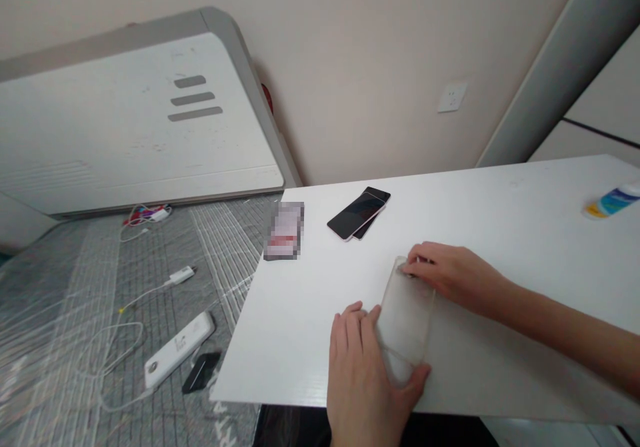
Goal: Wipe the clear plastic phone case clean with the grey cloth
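A clear phone case (407, 314) lies on the white table (480, 220) in front of me. My left hand (363, 360) holds it at the lower end, fingers along the left edge and thumb at the lower right corner. At the upper end, my right hand (440, 270) has its fingers closed and pressed against the case near the camera cutout. Whatever those fingers pinch, if anything, is hidden. Beyond the case, two dark phones (357, 215) lie one across the other.
A blurred-out pinkish item (285, 230) sits at the table's left edge. A bottle (613, 200) lies at the far right. On the grey bed cover are a white power bank (180, 350), a small black object (201, 372) and a white cable (183, 274). A wall runs behind.
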`<state>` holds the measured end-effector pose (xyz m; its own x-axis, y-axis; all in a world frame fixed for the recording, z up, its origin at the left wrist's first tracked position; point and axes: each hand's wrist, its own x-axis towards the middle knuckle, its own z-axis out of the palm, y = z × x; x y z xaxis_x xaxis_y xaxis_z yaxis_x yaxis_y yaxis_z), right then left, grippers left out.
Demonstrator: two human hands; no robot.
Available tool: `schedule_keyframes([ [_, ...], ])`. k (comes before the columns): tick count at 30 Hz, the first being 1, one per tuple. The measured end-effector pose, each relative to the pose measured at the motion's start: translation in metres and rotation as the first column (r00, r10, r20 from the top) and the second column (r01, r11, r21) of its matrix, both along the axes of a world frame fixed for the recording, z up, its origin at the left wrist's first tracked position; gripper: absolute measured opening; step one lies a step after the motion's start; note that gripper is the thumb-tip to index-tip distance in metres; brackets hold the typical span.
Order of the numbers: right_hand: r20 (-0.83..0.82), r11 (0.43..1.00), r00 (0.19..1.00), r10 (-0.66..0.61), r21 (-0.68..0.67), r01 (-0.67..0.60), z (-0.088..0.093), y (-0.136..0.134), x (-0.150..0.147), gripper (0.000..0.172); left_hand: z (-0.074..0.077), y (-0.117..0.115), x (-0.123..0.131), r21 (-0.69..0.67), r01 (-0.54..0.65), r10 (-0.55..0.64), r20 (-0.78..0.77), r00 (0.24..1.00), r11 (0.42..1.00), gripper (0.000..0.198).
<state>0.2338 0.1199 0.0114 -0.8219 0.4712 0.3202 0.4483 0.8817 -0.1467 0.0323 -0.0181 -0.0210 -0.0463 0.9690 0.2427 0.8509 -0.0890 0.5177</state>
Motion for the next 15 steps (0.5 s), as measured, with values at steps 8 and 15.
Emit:
schedule_keyframes([
  [8, -0.016, 0.999, 1.0, -0.008, -0.042, 0.007, -0.004, 0.008, -0.002, 0.025, -0.004, -0.002, -0.004, -0.013, 0.036, -0.037, -0.033, 0.999, 0.999, 0.086],
  [15, -0.033, 0.991, 0.991, -0.13, -0.028, 0.129, -0.013, 0.018, 0.004, 0.019, -0.002, -0.001, -0.002, -0.014, 0.013, -0.014, -0.05, 0.999, 1.0, 0.088],
])
